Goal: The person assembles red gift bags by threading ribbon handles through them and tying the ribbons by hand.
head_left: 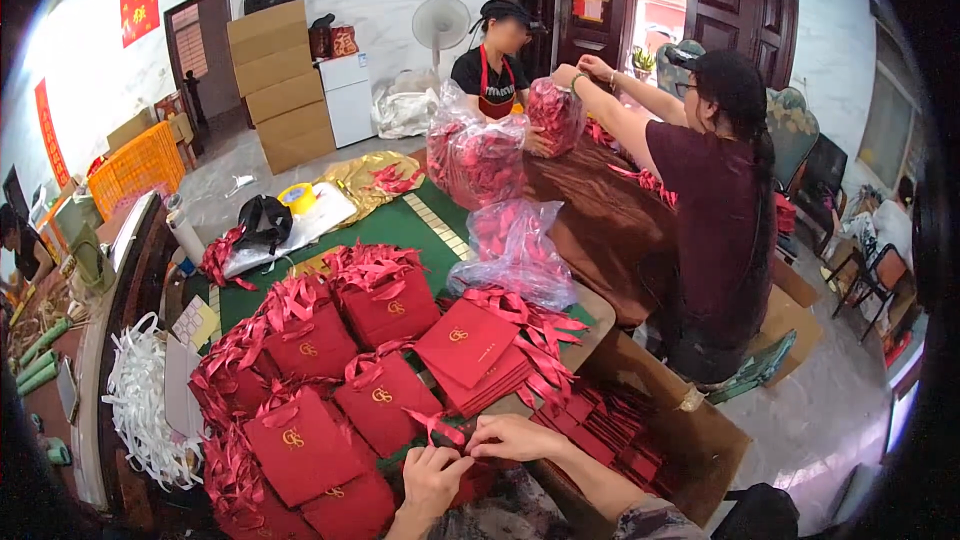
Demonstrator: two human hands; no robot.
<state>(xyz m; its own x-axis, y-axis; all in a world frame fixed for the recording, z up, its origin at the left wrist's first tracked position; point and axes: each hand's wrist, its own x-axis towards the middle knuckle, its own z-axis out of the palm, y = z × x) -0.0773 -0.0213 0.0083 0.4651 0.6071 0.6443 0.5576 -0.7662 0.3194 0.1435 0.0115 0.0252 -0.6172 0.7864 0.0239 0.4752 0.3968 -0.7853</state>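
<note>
Down at the lower edge, the left hand (432, 481) and the right hand (513, 436) meet over a red ribbon (436, 428). Each hand is closed in a pinch on it: the left fingers curl up under its near end, the right fingertips press on it from the right side. The ribbon lies between the two hands, just above the left one, touching both.

Just beyond the hands lie red paper bags (380, 395) with ribbon handles, stacked and overlapping on the table (420, 225). A flat pile of folded bags (468, 342) sits directly above the right hand, loose ribbons spilling off its right side. More bags stand to the left of the left hand, one (298, 445) lying close beside it.

To the right of the right hand an open cardboard box (690, 440) holds more flat red bags. Far to the left of the hands, a heap of white strips (140, 405) rests on a side counter.

Further out past the bags, clear plastic sacks (515, 250) of red pieces lie on the table. Two other people work at the far end: one in a dark red shirt (715, 200) lifts a filled sack (555, 115) with both hands, one in a red apron (492, 75) stands behind.
</note>
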